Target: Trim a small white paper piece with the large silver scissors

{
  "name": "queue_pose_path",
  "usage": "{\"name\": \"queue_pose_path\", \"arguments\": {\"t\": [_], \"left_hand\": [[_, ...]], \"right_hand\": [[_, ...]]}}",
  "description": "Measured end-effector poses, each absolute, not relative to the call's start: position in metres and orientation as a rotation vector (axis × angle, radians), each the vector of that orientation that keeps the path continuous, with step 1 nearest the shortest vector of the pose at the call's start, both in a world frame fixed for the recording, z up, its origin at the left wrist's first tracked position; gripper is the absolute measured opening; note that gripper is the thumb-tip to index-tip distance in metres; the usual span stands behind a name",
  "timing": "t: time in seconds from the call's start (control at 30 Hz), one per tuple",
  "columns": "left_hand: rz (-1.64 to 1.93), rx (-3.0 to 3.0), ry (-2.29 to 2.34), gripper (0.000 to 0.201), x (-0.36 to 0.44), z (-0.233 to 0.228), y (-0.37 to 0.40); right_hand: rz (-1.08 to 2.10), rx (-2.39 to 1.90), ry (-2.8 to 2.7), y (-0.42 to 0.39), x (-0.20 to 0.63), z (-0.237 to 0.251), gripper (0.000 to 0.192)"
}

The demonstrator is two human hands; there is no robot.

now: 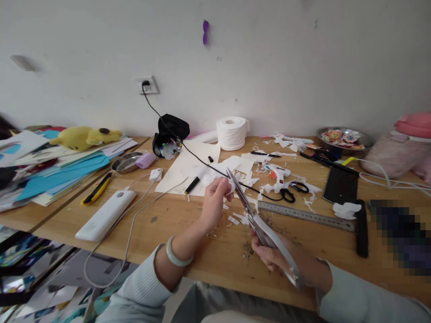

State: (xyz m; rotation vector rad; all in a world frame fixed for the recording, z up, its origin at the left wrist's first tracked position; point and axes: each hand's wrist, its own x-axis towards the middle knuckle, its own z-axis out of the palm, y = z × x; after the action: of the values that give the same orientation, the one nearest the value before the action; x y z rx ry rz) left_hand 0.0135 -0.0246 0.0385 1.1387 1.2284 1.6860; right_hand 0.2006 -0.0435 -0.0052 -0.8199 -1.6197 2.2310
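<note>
Steel scissors (259,220) w/ long blades parted, gripped in right hand (269,253), left hand (213,202) pinching small white paper scrap (230,185), above wooden counter (188,224)

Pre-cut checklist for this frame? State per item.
1. Right hand grips the scissors: ok.
2. Left hand holds the white paper piece at the blades: ok.
3. Left fingertips out of the blades' path: cannot tell, they sit close.
4. Black cable away from the blades: not ok, it runs just behind the tips.
5. Steel ruler out of the way: ok, flat on the table beyond.
</note>
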Motion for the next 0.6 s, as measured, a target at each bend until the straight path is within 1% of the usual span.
{"name": "queue_pose_path", "arguments": {"t": [0.13,0.33,0.6], "left_hand": [[1.645,1.147,1.259,0.029,0.014,0.04,-0.025],[1.667,1.113,1.16,0.029,0.011,0.041,-0.025],[1.651,1.092,1.169,0.029,0.01,0.044,-0.026]], "right_hand": [[2.248,-0.829,-1.589,-0.043,0.2,-0.007,0.046],[2.219,-0.826,-1.58,-0.043,0.198,-0.009,0.051],[2.223,-0.744,-1.614,-0.04,0.2,-0.025,0.045]]}}
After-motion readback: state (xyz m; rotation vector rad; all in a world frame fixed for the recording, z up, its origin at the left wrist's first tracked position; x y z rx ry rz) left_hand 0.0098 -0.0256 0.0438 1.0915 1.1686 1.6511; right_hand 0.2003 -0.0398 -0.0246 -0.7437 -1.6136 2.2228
